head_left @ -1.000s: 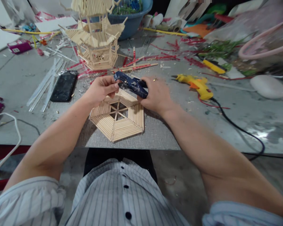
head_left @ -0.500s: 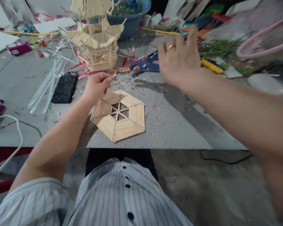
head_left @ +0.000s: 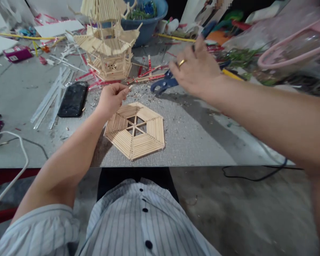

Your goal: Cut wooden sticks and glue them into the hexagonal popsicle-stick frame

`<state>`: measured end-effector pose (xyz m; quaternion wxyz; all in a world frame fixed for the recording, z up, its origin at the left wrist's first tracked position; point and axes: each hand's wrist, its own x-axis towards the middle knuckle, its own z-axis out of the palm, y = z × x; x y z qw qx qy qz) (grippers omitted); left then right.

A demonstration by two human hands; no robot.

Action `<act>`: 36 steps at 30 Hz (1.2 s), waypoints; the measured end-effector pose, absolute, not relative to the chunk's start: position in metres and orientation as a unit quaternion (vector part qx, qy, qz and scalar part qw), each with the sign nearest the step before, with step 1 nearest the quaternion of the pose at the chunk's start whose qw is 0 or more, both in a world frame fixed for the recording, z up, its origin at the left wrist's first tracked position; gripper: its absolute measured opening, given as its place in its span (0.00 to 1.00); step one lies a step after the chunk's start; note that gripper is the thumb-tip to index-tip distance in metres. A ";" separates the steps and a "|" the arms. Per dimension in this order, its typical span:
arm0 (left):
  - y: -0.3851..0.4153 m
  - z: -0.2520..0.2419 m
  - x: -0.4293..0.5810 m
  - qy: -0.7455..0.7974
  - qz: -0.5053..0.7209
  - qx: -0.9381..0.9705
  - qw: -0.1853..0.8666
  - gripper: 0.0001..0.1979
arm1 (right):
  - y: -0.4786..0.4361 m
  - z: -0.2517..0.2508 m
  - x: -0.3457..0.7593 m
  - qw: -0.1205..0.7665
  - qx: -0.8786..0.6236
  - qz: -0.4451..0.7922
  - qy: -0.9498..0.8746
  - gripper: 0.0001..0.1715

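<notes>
My left hand [head_left: 112, 99] is closed in a pinch on a short pale stick [head_left: 130, 87], just beyond the far left edge of a flat wooden hexagon [head_left: 148, 144]. The hexagon is built of rows of thin sticks, with spokes across its open middle. My right hand [head_left: 196, 69], wearing a ring, is curled around a dark blue tool [head_left: 164, 84]. The tool's jaw-like end shows left of the hand; the palm and fingers hide the rest. Behind my left hand stands a tiered stick pavilion [head_left: 112, 48].
Left of the pavilion lie a black phone [head_left: 73, 99] and clear strips [head_left: 51, 96]. A blue basin [head_left: 146, 28] stands behind it. Red-marked sticks [head_left: 149, 76] and shavings litter the middle. Plastic bags and greenery [head_left: 242, 57] crowd the right; a cord [head_left: 272, 172] hangs past the front edge.
My right hand has come down and a little left, its fingers curling in. The blue tool's jaw end has shifted slightly toward me. My left hand stays nearly still with the stick.
</notes>
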<state>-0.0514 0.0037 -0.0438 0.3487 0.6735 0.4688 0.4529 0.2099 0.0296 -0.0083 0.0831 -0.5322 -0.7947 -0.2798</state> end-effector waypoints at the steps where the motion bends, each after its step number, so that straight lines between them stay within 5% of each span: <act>1: 0.004 -0.044 -0.052 0.468 0.450 0.677 0.348 0.11 | 0.031 -0.009 0.213 0.079 -0.524 -0.275 -0.802 0.18; 4: 0.004 -0.045 -0.053 0.462 0.446 0.683 0.349 0.10 | 0.031 -0.008 0.220 0.128 -0.552 -0.264 -0.781 0.19; 8: 0.003 -0.045 -0.051 0.453 0.452 0.678 0.362 0.09 | 0.021 -0.008 0.214 0.184 -0.665 -0.169 -0.704 0.32; 12: -0.001 -0.043 -0.047 0.448 0.464 0.662 0.383 0.10 | 0.001 -0.027 0.191 0.273 -0.664 0.014 -0.695 0.20; 17: -0.005 -0.042 -0.043 0.443 0.468 0.654 0.397 0.09 | -0.017 -0.061 0.175 0.264 -0.600 -0.080 -0.751 0.40; 36: -0.007 -0.055 -0.042 0.391 0.453 0.738 0.313 0.10 | -0.026 -0.070 0.172 0.239 -0.554 -0.060 -0.795 0.34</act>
